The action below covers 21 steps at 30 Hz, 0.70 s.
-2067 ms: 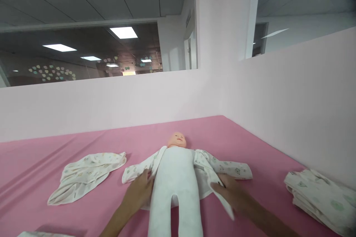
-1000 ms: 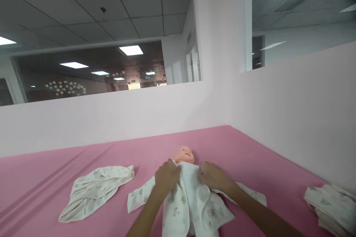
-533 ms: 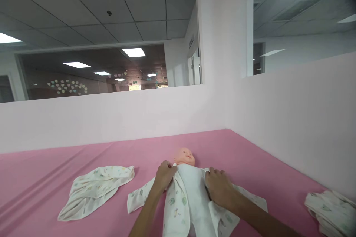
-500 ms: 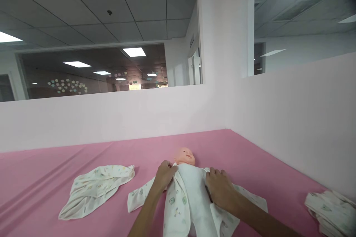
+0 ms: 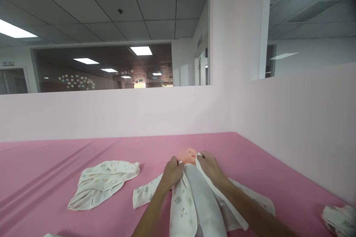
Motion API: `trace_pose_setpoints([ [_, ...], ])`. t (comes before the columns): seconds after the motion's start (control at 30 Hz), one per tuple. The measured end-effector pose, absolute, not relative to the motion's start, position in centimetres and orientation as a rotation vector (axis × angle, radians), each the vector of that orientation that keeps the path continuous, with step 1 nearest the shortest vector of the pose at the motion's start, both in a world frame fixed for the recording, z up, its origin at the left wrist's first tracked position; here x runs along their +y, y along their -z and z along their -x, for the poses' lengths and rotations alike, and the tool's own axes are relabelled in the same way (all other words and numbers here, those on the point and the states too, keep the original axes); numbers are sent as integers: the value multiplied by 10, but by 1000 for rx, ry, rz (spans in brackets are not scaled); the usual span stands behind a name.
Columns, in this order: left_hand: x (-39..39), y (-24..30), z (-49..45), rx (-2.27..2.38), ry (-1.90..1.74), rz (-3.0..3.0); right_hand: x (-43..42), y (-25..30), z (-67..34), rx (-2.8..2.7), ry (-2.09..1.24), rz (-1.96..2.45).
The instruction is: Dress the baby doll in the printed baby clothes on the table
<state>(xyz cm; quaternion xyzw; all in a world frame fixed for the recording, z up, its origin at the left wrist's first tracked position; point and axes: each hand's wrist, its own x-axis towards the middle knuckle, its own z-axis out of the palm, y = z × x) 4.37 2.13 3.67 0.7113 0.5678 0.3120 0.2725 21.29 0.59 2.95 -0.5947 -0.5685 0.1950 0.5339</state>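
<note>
A baby doll (image 5: 188,155) lies on its back on the pink sheet, its head toward the far wall. Around its body is a white printed baby jacket (image 5: 182,207), open at the front, over a plain white inner layer (image 5: 205,200). My left hand (image 5: 172,173) pinches the jacket's edge by the neck on the left. With its fingers closed, my right hand (image 5: 210,168) holds up the opposite front edge beside the doll's face, partly covering it. The jacket's sleeves spread out to both sides.
A crumpled printed baby cloth (image 5: 104,185) lies to the left. Another printed cloth bundle (image 5: 340,220) is at the right edge. The pink sheet (image 5: 111,148) meets white walls (image 5: 111,114) at the back and right, with windows above.
My right hand has moved up from the doll's side to its neck, lifting the right front of the jacket. My left hand stays at the collar. The view has shifted slightly left.
</note>
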Motion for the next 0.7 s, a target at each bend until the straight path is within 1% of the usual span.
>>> trace_pose_setpoints([
  [0.17, 23, -38, -55, 1546, -958, -2092, 10, -27, -198, -1385, -416, 1389],
  [0.27, 22, -37, -60, 1610, -963, -2165, 9, -18, -202, -1396, -416, 1379],
  [0.5, 21, -56, -65, 1953, -592, -2191, 6, -8, -204, -1392, -392, 1259],
  [0.7, 37, -63, -42, 1824, -449, -2268, -4, -21, -200, -1263, -462, 1292],
])
